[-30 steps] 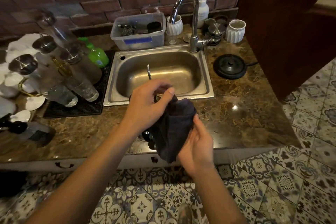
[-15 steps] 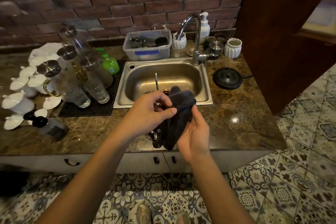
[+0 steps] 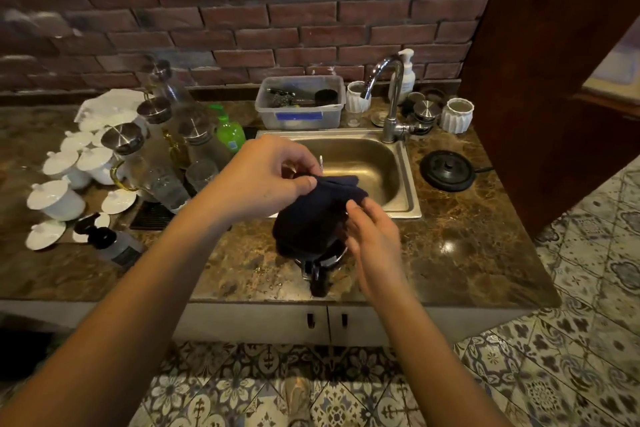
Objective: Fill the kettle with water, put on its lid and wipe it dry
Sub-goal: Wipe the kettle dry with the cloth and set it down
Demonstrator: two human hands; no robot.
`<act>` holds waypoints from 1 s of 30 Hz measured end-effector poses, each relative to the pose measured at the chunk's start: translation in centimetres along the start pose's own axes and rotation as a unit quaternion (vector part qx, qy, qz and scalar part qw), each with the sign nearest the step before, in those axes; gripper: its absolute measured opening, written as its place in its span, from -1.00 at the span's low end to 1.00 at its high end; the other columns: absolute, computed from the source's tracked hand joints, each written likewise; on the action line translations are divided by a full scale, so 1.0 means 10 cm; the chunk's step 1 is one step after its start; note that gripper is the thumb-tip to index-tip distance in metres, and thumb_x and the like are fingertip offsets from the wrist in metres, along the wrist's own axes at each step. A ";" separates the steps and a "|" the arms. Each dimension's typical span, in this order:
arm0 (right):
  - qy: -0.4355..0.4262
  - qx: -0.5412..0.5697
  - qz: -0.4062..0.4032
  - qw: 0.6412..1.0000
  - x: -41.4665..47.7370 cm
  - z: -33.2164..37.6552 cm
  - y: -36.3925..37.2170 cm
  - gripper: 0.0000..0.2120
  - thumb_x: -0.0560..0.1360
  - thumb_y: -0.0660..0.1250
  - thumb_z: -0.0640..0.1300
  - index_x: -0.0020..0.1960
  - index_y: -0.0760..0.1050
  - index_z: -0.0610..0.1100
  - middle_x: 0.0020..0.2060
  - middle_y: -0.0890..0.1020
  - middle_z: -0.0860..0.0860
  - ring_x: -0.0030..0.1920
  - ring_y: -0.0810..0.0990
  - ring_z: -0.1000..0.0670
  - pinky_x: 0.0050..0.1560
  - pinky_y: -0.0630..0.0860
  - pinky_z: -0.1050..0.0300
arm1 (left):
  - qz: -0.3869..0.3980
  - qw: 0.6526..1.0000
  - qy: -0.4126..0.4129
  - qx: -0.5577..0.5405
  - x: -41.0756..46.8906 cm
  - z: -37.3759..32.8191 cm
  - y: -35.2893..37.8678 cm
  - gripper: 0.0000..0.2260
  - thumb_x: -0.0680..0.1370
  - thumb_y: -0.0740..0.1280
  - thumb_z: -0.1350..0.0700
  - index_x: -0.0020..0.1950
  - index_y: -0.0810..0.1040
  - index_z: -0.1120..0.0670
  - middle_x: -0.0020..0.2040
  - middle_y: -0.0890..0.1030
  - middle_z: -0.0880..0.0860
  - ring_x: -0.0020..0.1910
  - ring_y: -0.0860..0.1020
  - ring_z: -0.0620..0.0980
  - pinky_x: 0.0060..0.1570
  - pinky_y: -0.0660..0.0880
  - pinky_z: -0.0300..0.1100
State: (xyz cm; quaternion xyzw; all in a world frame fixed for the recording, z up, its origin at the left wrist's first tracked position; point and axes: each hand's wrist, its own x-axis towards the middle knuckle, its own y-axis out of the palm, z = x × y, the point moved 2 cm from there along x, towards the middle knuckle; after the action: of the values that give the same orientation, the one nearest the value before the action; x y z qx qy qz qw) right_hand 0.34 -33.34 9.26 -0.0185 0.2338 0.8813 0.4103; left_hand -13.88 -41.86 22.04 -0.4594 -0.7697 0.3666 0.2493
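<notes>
Dark cloth: a navy rag [image 3: 320, 215] is draped over the top of the kettle [image 3: 320, 262], which stands on the brown marble counter [image 3: 460, 239] near its front edge, just in front of the steel sink [image 3: 367, 163].
Kettle: mostly hidden; only a shiny rim and a black handle pointing toward the near edge show below the cloth. Whether the lid is on cannot be seen, since the rag covers the top.
Left hand: the left hand [image 3: 270, 177] pinches the far upper fold of the rag between thumb and curled fingers, lifting that corner above the kettle.
Right hand: the right hand [image 3: 372, 236] is at the kettle's right side, fingers together and bent against the cloth edge; it seems to press or gather the rag rather than grip it firmly, though I cannot tell for sure.
Step in hand: judged from the cloth on the kettle, this is the wiping stage, with filling apparently over.
Water signs: droplets glint on the counter just left of the kettle's base.
Base: the round black power base [image 3: 447, 170] sits empty to the right of the sink, well apart from the kettle.
Next move: probably draw the rag down and around the wall and handle, one hand steadying the kettle so it does not slide off the near edge.
</notes>
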 end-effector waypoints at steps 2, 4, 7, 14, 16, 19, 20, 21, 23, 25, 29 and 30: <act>-0.031 -0.033 -0.031 0.999 0.12 0.04 0.02 -0.75 0.60 0.36 -0.15 0.27 0.55 -0.05 0.13 0.71 -0.04 0.19 0.67 -0.03 0.17 0.62 0.03 | -0.003 1.000 0.007 0.007 0.07 0.07 -0.14 -0.94 0.53 0.46 0.13 -0.04 0.72 -0.02 -0.06 0.69 0.01 -0.03 0.63 0.04 0.04 0.58 0.06; -0.067 -0.076 -0.047 0.994 0.24 0.10 0.08 -0.73 0.56 0.41 -0.16 0.25 0.54 -0.04 0.13 0.69 -0.04 0.17 0.67 -0.01 0.23 0.61 -0.05 | -0.007 1.000 0.010 0.020 0.13 0.14 -0.24 -0.94 0.54 0.45 0.13 -0.04 0.71 -0.01 -0.05 0.70 0.02 -0.03 0.63 0.04 0.03 0.59 0.05; -0.115 -0.116 -0.049 0.985 0.42 0.19 0.24 -0.72 0.53 0.46 -0.18 0.17 0.53 0.05 0.12 0.67 0.00 0.17 0.65 0.04 0.25 0.60 -0.01 | -0.018 1.000 0.002 0.014 0.24 0.31 -0.38 -0.94 0.56 0.43 0.12 -0.03 0.70 -0.02 -0.01 0.69 0.04 -0.06 0.64 0.04 -0.12 0.61 -0.05; -0.189 -0.315 -0.021 0.930 0.85 0.14 0.65 -0.44 0.46 0.49 0.01 0.40 0.38 0.16 0.25 0.41 0.29 0.32 0.48 0.11 0.29 0.54 0.04 | -0.006 1.000 0.022 0.022 0.56 0.65 -0.61 -0.93 0.56 0.43 0.11 0.00 0.70 -0.02 -0.01 0.65 -0.05 0.00 0.59 0.00 0.02 0.54 -0.07; -0.199 -0.378 -0.011 0.904 0.97 0.16 0.77 -0.36 0.46 0.50 0.01 0.47 0.33 0.16 0.36 0.35 0.23 0.41 0.35 0.14 0.36 0.38 0.20 | 0.008 0.999 0.031 0.026 0.65 0.77 -0.67 -0.92 0.56 0.43 0.11 0.00 0.69 -0.04 0.01 0.64 -0.05 0.02 0.58 0.00 0.08 0.54 -0.03; -0.216 -0.427 0.068 0.876 1.11 0.24 0.94 -0.40 0.47 0.50 -0.01 0.47 0.39 0.11 0.48 0.36 0.11 0.45 0.30 0.19 0.35 0.28 0.33 | 0.034 0.996 0.060 0.053 0.75 0.96 -0.73 -0.91 0.56 0.42 0.11 0.03 0.69 -0.03 0.01 0.62 -0.03 0.04 0.56 -0.01 0.13 0.50 -0.01; -0.221 -0.434 0.098 0.868 1.16 0.26 1.00 -0.49 0.48 0.49 -0.02 0.40 0.47 0.08 0.41 0.47 0.11 0.41 0.40 0.18 0.37 0.38 0.24 | 0.040 0.995 0.071 0.065 0.79 1.04 -0.75 -0.90 0.56 0.42 0.11 0.04 0.69 -0.03 0.01 0.60 -0.03 0.03 0.55 -0.03 0.14 0.49 -0.01; -0.218 -0.447 0.118 0.859 1.22 0.26 1.05 -0.59 0.49 0.48 -0.02 0.32 0.55 0.05 0.29 0.58 0.11 0.31 0.51 0.17 0.33 0.47 0.12 | 0.048 0.993 0.079 0.076 0.82 1.12 -0.76 -0.89 0.56 0.42 0.11 0.05 0.70 -0.04 0.00 0.59 -0.04 0.03 0.55 -0.04 0.14 0.49 -0.01; -0.192 -0.478 0.139 0.846 1.31 0.25 1.14 -0.75 0.50 0.48 -0.01 0.16 0.66 -0.01 0.05 0.70 0.14 0.11 0.63 0.17 0.19 0.56 0.02 | 0.062 0.991 0.087 0.086 0.87 1.30 -0.75 -0.89 0.55 0.43 0.09 0.04 0.70 -0.07 0.00 0.57 -0.06 0.02 0.54 -0.06 0.13 0.50 0.00; -0.164 -0.499 0.146 0.838 1.41 0.19 1.22 -0.82 0.48 0.49 0.02 0.03 0.68 -0.02 -0.10 0.71 0.14 -0.04 0.66 0.17 0.07 0.60 0.06 | 0.067 0.990 0.092 0.086 0.91 1.48 -0.72 -0.88 0.54 0.45 0.11 0.04 0.70 -0.06 0.00 0.60 -0.05 0.02 0.56 -0.05 0.13 0.52 0.02; -0.084 -0.526 0.146 0.834 1.46 -0.08 1.31 -0.81 0.45 0.50 0.08 -0.12 0.60 -0.03 -0.33 0.65 0.10 -0.31 0.60 0.15 -0.17 0.54 0.18 | 0.062 0.990 0.092 0.085 0.95 1.79 -0.60 -0.85 0.51 0.49 0.13 0.06 0.74 -0.02 -0.02 0.66 -0.01 0.02 0.61 0.01 0.11 0.52 0.02; -0.063 -0.514 0.137 0.845 1.46 -0.16 1.33 -0.80 0.44 0.51 0.06 -0.13 0.59 -0.04 -0.36 0.63 0.09 -0.36 0.57 0.15 -0.19 0.55 0.14 | 0.063 0.991 0.091 0.079 0.96 1.86 -0.57 -0.85 0.50 0.50 0.13 0.06 0.75 -0.02 -0.02 0.66 -0.02 0.02 0.62 0.01 0.10 0.52 0.02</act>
State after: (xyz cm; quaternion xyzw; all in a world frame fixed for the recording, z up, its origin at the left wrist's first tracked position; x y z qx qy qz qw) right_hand -19.32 -30.97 9.83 -0.1384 -0.2787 0.9218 0.2311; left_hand -34.64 -41.29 15.69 -0.5169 -0.6820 0.3984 0.3301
